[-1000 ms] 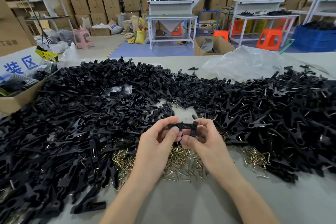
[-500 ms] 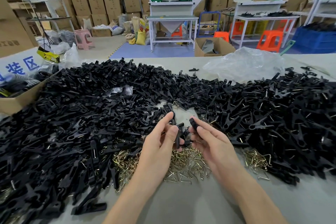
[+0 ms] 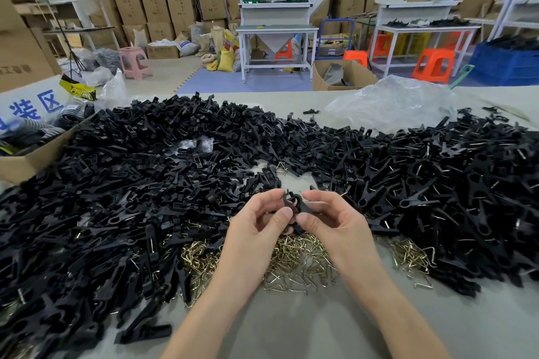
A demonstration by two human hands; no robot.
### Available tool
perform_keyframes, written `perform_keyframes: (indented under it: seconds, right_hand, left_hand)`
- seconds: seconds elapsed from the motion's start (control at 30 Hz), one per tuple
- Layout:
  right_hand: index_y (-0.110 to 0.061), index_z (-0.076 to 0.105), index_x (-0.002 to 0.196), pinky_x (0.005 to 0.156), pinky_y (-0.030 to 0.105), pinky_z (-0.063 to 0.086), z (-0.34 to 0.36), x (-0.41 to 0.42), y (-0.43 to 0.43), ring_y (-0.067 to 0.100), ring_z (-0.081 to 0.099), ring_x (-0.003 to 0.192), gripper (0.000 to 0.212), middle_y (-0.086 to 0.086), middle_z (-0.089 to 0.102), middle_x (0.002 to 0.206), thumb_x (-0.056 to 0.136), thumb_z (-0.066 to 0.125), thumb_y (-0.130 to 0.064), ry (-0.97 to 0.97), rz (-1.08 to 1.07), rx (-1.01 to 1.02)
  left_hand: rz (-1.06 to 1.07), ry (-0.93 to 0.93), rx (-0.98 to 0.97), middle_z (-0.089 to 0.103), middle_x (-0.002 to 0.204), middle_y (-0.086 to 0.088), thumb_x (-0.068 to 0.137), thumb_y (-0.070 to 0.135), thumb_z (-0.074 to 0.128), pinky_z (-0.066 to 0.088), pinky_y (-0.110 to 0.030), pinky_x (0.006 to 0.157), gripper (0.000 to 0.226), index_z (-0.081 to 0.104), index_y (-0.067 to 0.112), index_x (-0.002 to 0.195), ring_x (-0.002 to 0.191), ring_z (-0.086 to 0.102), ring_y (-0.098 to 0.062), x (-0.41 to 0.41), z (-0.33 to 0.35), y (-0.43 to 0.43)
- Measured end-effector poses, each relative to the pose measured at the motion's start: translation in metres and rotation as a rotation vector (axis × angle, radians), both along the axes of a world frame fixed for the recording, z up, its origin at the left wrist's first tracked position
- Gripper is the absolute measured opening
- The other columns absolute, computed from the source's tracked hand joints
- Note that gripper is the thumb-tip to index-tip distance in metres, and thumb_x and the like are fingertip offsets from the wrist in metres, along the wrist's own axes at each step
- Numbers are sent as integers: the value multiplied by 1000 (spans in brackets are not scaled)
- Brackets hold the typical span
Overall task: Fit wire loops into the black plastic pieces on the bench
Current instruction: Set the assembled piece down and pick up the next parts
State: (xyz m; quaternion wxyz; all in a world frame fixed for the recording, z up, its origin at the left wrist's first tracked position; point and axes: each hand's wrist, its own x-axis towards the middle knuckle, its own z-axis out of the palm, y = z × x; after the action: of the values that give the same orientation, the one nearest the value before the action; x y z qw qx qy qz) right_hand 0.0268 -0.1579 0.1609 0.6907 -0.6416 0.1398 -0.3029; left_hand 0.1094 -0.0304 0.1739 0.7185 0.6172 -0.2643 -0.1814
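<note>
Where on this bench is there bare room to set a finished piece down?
Nearest you: bare bench below the wire loops, widest at the right corner. Also a far strip behind the black pieces, left of the plastic bag. Everywhere else is crowded.

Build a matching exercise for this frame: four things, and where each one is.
Things: 1 wire loops; 2 clear bag; 3 pink stool; 4 held black piece.
Places: A floor, far left; B pinched between left hand and right hand; C on the bench, below the hands; D bench, far right.
Pairs: 1-C; 2-D; 3-A; 4-B.
</note>
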Motion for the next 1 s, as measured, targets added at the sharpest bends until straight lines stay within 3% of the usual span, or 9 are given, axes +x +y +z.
perform_keyframes:
  seconds: [0.2,0.3,0.53,1.0]
  right_hand:
    - [-29,75,95,79,19,55,-2,1,1,11,73,91,25,-2,77,96,81,81,-10,-22,-1,-27]
    - [-24,74,103,80,15,55,-2,0,3,9,74,93,26,-3,79,100,84,77,-5,-38,54,-28]
    - [-37,79,100,84,17,55,0,0,3,12,74,100,40,-4,79,105,91,70,1,-43,47,-46]
    - [-34,80,100,86,18,55,-1,1,3,14,74,102,39,-2,78,106,90,71,2,-58,51,-18]
  left_hand:
    - [-24,-14,0,73,92,7,92,6,69,55,-20,76,27,65,20,115,77,70,-13,-1,-2,-1]
    - [-11,-18,-14,73,89,6,92,6,69,54,-18,74,26,65,20,113,77,70,-11,0,-2,0]
    - [-20,-17,-55,72,85,8,93,3,67,55,-17,73,25,65,20,110,75,70,-10,1,-1,0]
    - [-15,-9,-73,72,86,2,93,5,66,54,-18,74,24,65,19,113,74,68,-12,3,-2,0]
